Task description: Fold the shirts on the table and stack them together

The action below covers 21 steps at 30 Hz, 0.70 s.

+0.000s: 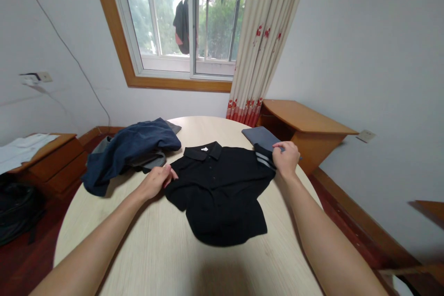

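While the black shirt (222, 194) lies spread on the round table (145, 249), its collar (204, 151) toward the window (190, 62), both hands grasp its sleeves. The left hand (157, 181) pinches the edge of one sleeve between thumb and fingers; the right hand (286, 158) is closed around the end of the other, next to two pale stripes. The shirt's lower part is rumpled, with its hem toward the person.

Near the left hand rests a heap of blue and grey clothes (138, 141); just beyond the right hand lies a folded blue-grey cloth (260, 136), partly covered by the striped sleeve.

At far left, the cabinet (62, 166) has its drawers closed, hiding their contents, and something white (24, 148) on top. A black bag (17, 210) sits beside it; what it holds cannot be told. Under the desk (312, 118) top, the opening is too dark to read.
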Motion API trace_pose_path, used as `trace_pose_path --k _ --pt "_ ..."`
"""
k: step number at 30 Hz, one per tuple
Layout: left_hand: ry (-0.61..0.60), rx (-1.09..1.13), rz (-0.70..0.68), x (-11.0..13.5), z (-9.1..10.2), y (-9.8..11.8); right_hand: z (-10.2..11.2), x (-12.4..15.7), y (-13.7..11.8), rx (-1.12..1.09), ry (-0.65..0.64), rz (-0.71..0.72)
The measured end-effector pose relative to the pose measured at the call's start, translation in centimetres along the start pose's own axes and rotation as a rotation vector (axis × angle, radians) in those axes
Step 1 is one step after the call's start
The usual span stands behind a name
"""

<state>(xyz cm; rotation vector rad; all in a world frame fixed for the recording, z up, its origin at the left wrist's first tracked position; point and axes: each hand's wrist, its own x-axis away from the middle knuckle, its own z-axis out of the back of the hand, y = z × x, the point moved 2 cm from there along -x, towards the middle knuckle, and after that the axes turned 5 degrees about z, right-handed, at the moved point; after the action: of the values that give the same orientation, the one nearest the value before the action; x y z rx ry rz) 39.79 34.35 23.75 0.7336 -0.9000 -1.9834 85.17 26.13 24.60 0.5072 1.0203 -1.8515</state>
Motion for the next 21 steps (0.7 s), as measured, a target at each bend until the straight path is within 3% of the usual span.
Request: trace_pose_path --k 6,9,12,15,21 --pt "-0.046 -0.106 -0.081 -0.1 0.1 0.8 -2.2 1.1 -2.7 -0.013 -0.376 0.261" --pt "0.096 -0.227 -0.02 -0.1 0.3 1.1 -2.8 1.5 -2.7 0.028 -0.499 0.292" --pt "0.29 -0.284 0.088 -0.1 1.0 0.7 -3.1 1.8 -2.2 0.046 -0.58 0.258" --pt "0.339 -0.302 0.112 -0.2 1.5 -0.1 -3.4 1.9 -1.8 0.074 -0.63 0.24" --pt "0.492 -0.547 -0.135 0.1 1.6 1.2 -3.6 1.9 -1.9 0.096 -0.673 0.263"
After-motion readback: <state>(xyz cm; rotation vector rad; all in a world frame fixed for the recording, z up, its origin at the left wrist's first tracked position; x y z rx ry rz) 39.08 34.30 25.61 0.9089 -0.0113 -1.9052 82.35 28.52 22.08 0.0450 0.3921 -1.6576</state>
